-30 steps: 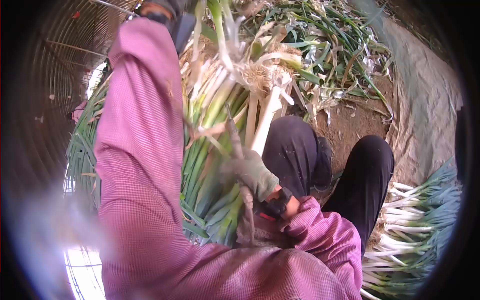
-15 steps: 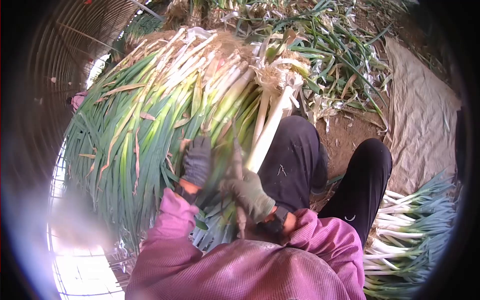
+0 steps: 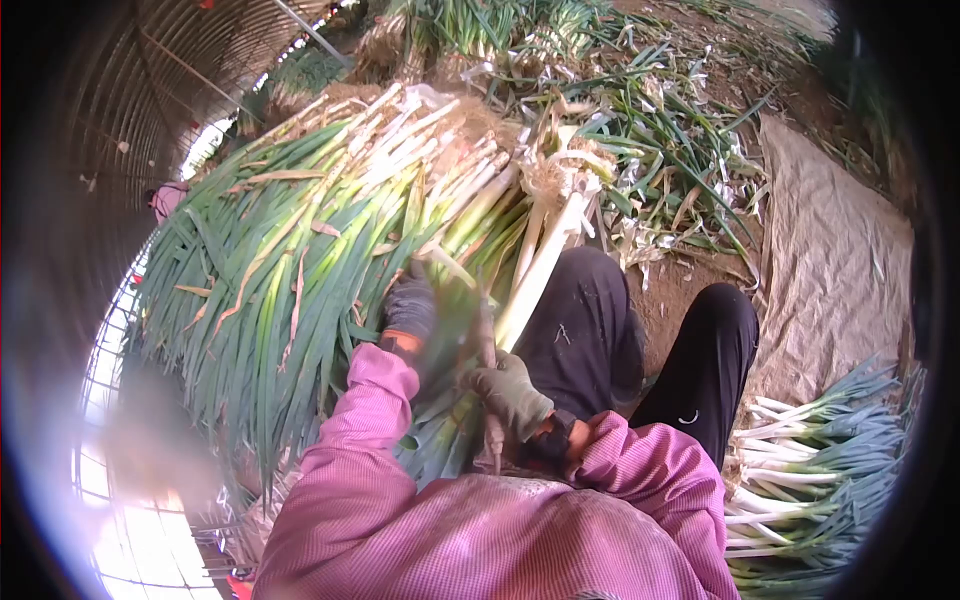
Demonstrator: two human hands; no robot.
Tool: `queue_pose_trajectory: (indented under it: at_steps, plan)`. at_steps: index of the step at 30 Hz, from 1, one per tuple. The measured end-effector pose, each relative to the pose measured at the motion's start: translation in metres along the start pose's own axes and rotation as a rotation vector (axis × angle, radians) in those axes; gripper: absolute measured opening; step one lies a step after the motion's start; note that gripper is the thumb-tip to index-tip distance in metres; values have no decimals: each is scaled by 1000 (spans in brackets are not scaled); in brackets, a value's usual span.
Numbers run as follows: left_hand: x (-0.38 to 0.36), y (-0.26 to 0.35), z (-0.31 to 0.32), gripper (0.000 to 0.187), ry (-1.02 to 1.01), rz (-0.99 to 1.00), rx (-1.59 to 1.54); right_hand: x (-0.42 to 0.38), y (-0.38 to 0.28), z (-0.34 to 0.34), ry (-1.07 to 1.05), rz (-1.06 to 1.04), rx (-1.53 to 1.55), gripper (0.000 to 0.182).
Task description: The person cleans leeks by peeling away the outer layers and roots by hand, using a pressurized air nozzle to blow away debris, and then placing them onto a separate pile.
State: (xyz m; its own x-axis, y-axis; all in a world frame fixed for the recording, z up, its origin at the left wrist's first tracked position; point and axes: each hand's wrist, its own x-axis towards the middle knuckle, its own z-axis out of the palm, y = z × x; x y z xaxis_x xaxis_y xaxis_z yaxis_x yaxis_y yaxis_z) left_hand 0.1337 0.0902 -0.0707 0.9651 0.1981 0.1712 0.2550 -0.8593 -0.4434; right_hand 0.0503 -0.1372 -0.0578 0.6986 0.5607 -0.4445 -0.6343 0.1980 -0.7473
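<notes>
My left hand (image 3: pixel 408 303), in a dark grey glove, is closed at the near edge of a big heap of green onions (image 3: pixel 300 240). A pale green onion stalk (image 3: pixel 450 264) runs from its fingertips toward the right, blurred along its lower part. My right hand (image 3: pixel 512 396), in a grey-green glove, is wrapped round a slim brown rod-shaped tool (image 3: pixel 487 335), held roughly upright; its exact kind I cannot tell. Just beyond the right hand, a thick white stalk (image 3: pixel 545 270) with a rooty top slants up beside my knee.
Cleaned green onions (image 3: pixel 785 470) lie in a row at right. Stripped leaves and peelings (image 3: pixel 670 150) cover the ground ahead, beside a beige cloth (image 3: pixel 835 260). My bent knees (image 3: pixel 575 330) stand close on the right. More bundles (image 3: pixel 470 25) stand at the back.
The left hand has moved slightly up and right, and a pale stalk now shows at its fingertips. The right hand keeps its grip on the tool. The view has shifted a little.
</notes>
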Motion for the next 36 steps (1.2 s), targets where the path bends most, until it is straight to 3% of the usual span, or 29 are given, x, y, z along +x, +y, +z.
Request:
queue_pose_trajectory:
  at_steps: [1,6,9,13,16,20,23,24,27,28,31,34,36]
  plan:
    - [6,3,-10,52,-100,-46,-80,3,2,-3,-2,-2,-18,31]
    - [-18,-21,-16,36,7,150,-232,-3,-9,-9,-7,-9,71,32]
    - [-66,-22,-77,35,-37,117,-266,-11,-20,-7,-4,-41,136,33]
    - [-118,-32,-81,39,14,147,-218,-13,-30,-2,7,16,160,36]
    - [-124,-31,-62,45,-257,-22,-187,-7,-21,8,-14,44,252,39]
    - [-109,-52,-59,62,-375,3,-273,-9,-16,18,38,4,201,37]
    - [-96,-52,-96,61,-264,23,-238,-3,-16,24,62,-10,198,34]
    - [-87,-45,-110,34,-31,80,-296,2,-16,25,64,-18,204,33]
    - [-52,-31,-98,24,279,394,-347,15,-23,18,71,-42,209,29]
    - [-45,-17,-79,19,70,306,-145,17,-29,15,68,-1,214,26]
    - [-30,16,-55,17,-48,373,-75,16,-46,2,91,7,171,24]
    - [-15,34,-50,21,64,259,16,22,-50,-15,85,-32,205,25]
    - [-16,32,-47,22,30,203,-18,23,-55,-24,65,-64,199,26]
